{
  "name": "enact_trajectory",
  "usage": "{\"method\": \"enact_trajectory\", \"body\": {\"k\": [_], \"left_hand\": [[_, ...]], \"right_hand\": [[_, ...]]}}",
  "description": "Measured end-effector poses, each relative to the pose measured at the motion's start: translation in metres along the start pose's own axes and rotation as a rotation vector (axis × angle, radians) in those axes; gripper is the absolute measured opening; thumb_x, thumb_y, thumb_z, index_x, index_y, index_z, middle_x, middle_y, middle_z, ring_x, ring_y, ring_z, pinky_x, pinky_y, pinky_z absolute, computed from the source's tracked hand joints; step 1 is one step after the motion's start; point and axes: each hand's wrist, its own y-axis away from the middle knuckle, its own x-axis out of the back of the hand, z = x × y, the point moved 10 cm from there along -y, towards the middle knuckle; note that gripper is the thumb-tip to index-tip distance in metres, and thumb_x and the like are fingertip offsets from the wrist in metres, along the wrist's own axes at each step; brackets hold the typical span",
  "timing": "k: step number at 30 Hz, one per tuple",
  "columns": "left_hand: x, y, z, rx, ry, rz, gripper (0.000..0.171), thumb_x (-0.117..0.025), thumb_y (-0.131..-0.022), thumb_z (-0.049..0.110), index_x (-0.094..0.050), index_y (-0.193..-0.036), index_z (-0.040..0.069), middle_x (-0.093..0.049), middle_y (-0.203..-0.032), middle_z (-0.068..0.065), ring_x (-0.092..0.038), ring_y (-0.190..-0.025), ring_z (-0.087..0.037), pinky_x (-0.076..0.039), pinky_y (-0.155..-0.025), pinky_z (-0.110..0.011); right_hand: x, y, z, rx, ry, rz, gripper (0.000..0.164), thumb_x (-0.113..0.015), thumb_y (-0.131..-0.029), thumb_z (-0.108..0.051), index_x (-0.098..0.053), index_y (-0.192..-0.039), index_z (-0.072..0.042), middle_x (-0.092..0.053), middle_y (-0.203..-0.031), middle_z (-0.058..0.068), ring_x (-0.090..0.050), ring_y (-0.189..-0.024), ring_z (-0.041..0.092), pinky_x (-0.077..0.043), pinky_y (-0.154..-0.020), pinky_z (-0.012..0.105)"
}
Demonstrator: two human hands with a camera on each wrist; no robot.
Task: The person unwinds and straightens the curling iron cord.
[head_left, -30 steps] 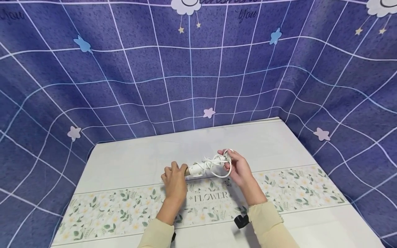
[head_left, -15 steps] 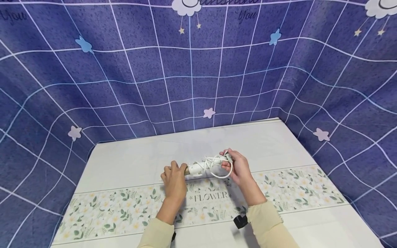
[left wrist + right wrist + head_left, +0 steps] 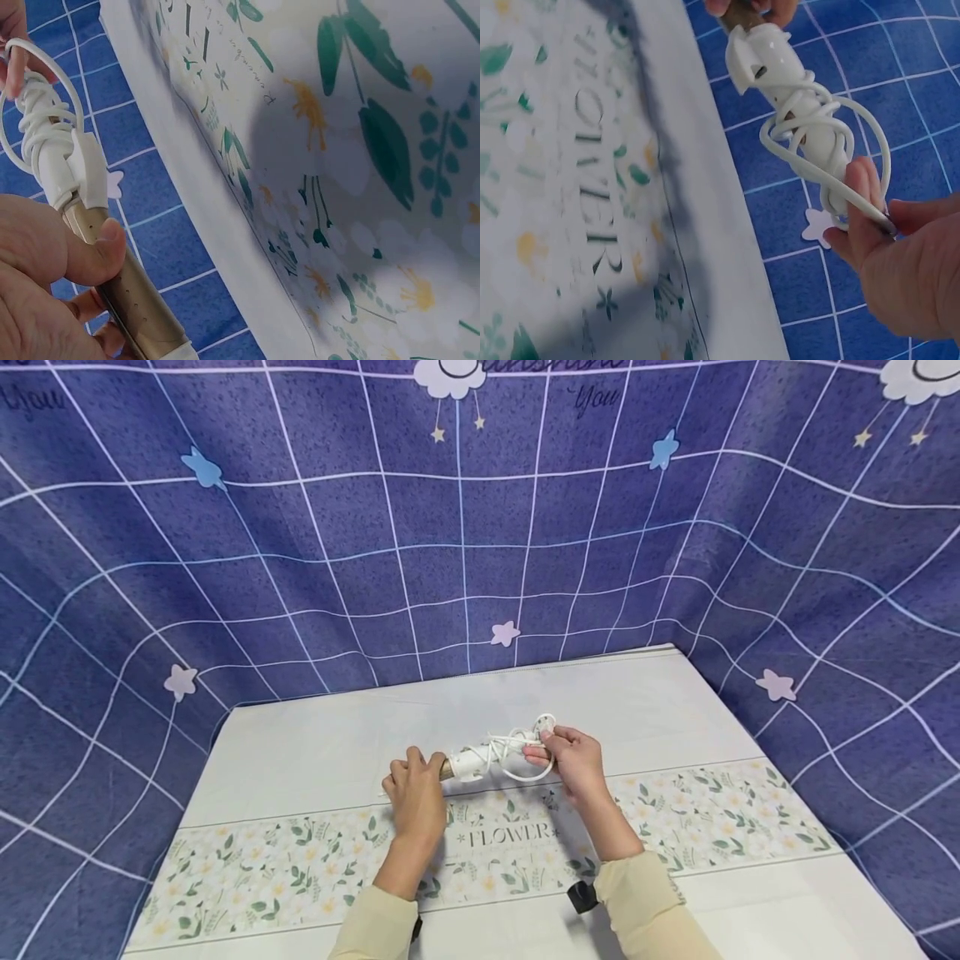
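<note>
A curling iron [image 3: 468, 765] with a white handle and gold barrel is held above the table, tilted slightly up to the right in the head view. My left hand [image 3: 417, 797] grips its gold barrel [image 3: 146, 304], thumb lying along the metal in the left wrist view. White cord [image 3: 810, 169] is wound in loose crossing turns around the handle, with one wide loop standing out. At the handle's far end, my right hand [image 3: 576, 766] pinches the cord between thumb and fingers. The fingers partly hide the cord's end there.
Beneath the hands lies a white table cover [image 3: 322, 739] with a floral band [image 3: 300, 868] lettered FLOWER. A blue grid-patterned curtain [image 3: 420, 577] with stars and clouds stands behind and on both sides. A black wrist device [image 3: 582, 897] sits by the right sleeve.
The right hand has turned, its thumb now over the cord end, which has moved up and slightly left. The left hand and curling iron have shifted slightly left.
</note>
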Motion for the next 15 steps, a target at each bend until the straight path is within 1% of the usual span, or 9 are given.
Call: {"method": "enact_trajectory", "body": {"k": [1,4,6,8,11,13,15], "left_hand": [[0.000,0.000,-0.001,0.004,0.001,0.001,0.048,-0.069,-0.075,-0.015,-0.067,-0.116,0.012,-0.046,-0.103,-0.013,-0.042,-0.096,-0.036,-0.032,-0.085,-0.054],[-0.001,0.000,-0.004,0.022,0.007,0.009,0.043,-0.069,-0.077,-0.011,-0.068,-0.114,0.012,-0.046,-0.102,-0.013,-0.042,-0.095,-0.035,-0.031,-0.085,-0.053],[-0.001,0.000,-0.006,0.030,0.010,0.015,0.039,-0.070,-0.078,-0.008,-0.069,-0.112,0.011,-0.047,-0.101,-0.013,-0.042,-0.095,-0.035,-0.031,-0.084,-0.053],[-0.001,0.000,-0.007,0.033,0.014,0.021,0.035,-0.070,-0.079,-0.005,-0.069,-0.110,0.011,-0.048,-0.101,-0.013,-0.042,-0.094,-0.035,-0.031,-0.084,-0.053],[-0.002,0.000,-0.008,0.037,0.017,0.021,0.033,-0.069,-0.080,-0.004,-0.070,-0.109,0.011,-0.048,-0.100,-0.013,-0.043,-0.093,-0.035,-0.030,-0.082,-0.053],[-0.003,0.000,-0.008,0.042,0.016,0.015,0.032,-0.068,-0.081,-0.004,-0.069,-0.110,0.011,-0.048,-0.100,-0.014,-0.043,-0.093,-0.035,-0.031,-0.082,-0.053],[-0.004,0.000,-0.008,0.046,0.013,0.004,0.033,-0.067,-0.081,-0.005,-0.069,-0.110,0.011,-0.048,-0.100,-0.014,-0.043,-0.093,-0.036,-0.031,-0.080,-0.053]], "right_hand": [[0.002,0.000,-0.001,0.015,0.052,0.025,0.050,-0.054,-0.097,-0.007,-0.036,-0.138,0.014,-0.057,-0.121,0.032,-0.072,-0.073,0.021,-0.057,-0.075,0.030],[0.009,0.000,-0.003,0.054,0.224,0.102,0.034,-0.058,-0.095,-0.008,-0.055,-0.123,0.012,-0.065,-0.107,0.028,-0.072,-0.070,0.023,-0.058,-0.067,0.032],[0.012,0.001,-0.004,0.075,0.309,0.132,0.024,-0.058,-0.095,-0.007,-0.063,-0.112,0.010,-0.068,-0.098,0.026,-0.071,-0.069,0.026,-0.058,-0.062,0.034],[0.014,0.001,-0.004,0.083,0.342,0.146,0.019,-0.058,-0.095,-0.005,-0.066,-0.106,0.008,-0.069,-0.091,0.024,-0.071,-0.070,0.030,-0.058,-0.060,0.036],[0.014,0.002,-0.003,0.084,0.324,0.139,0.016,-0.058,-0.094,-0.002,-0.065,-0.104,0.009,-0.069,-0.085,0.024,-0.070,-0.070,0.033,-0.057,-0.059,0.037],[0.013,0.003,-0.003,0.087,0.314,0.133,0.016,-0.058,-0.094,-0.001,-0.065,-0.104,0.010,-0.069,-0.083,0.024,-0.069,-0.068,0.032,-0.057,-0.058,0.036],[0.012,0.004,-0.004,0.102,0.339,0.129,0.016,-0.058,-0.094,-0.001,-0.065,-0.104,0.010,-0.069,-0.082,0.023,-0.069,-0.066,0.030,-0.057,-0.057,0.034]]}}
